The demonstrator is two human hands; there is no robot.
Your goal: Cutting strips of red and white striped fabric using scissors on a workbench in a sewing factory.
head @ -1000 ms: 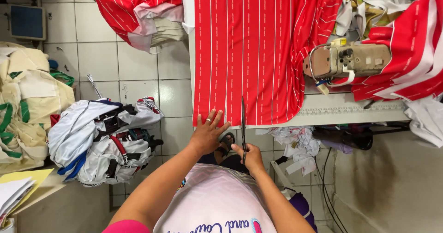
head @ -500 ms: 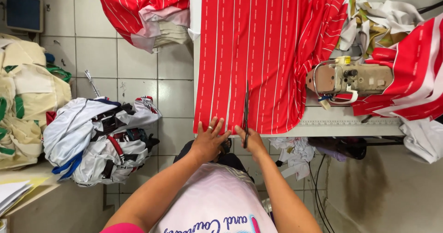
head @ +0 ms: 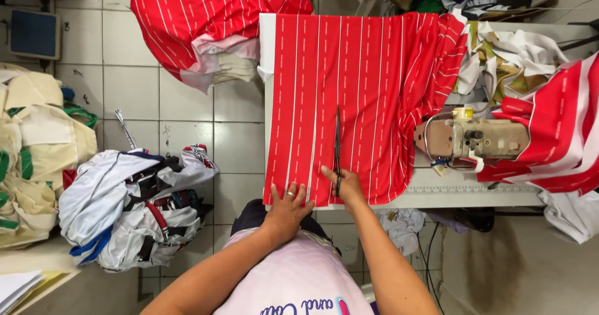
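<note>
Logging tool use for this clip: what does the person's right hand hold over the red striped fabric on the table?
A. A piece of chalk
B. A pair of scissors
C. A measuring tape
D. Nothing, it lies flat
B. The right hand grips the handles of the scissors, whose long dark blades point away along the red striped fabric, while the left hand lies flat on its near edge.

Scissors (head: 337, 143) lie on cloth (head: 362, 90) left of sewing machine (head: 474, 140)

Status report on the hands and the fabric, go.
Right hand gripping scissors, blades on red striped fabric. Left hand flat on the fabric's near edge. Sewing machine sits right of the blades, apart from them.
</note>
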